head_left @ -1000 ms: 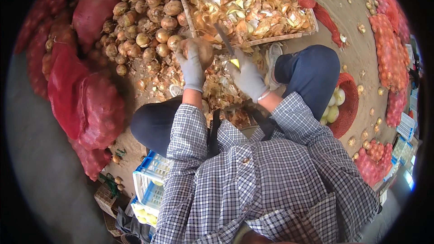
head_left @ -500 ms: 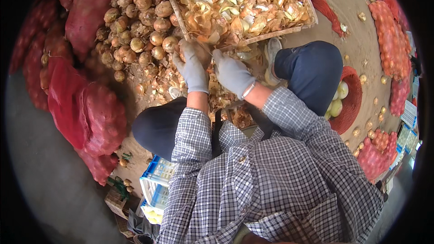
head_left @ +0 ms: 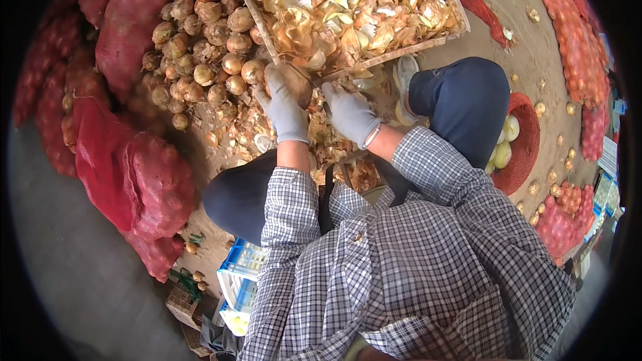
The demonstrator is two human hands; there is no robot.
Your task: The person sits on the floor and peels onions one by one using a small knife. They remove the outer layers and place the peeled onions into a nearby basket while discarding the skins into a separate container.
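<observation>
Drawn in from where it stood apart a second ago, the worker's right hand (head_left: pixel 351 112) is now close beside the onion (head_left: pixel 297 87), its knuckles near the onion's right side. Its gloved grip is curled tight around the knife (head_left: pixel 315 84), of which I can make out only a thin dark line between hand and onion; the handle is hidden by the fingers. The left hand (head_left: pixel 286 105), gloved in the same pale grey, is spread only as wide as the onion, cupping it from the near left side with the thumb standing out to the left. The onion is held up just at the near left corner of the tray (head_left: pixel 401 55), which is full of papery skins (head_left: pixel 348 17). Left of it is a heap of unpeeled onions (head_left: pixel 200 50), and more scraps (head_left: pixel 234 124) litter the floor. Beside the right knee, peeled onions (head_left: pixel 503 152) sit in a red mesh container (head_left: pixel 527 154).
</observation>
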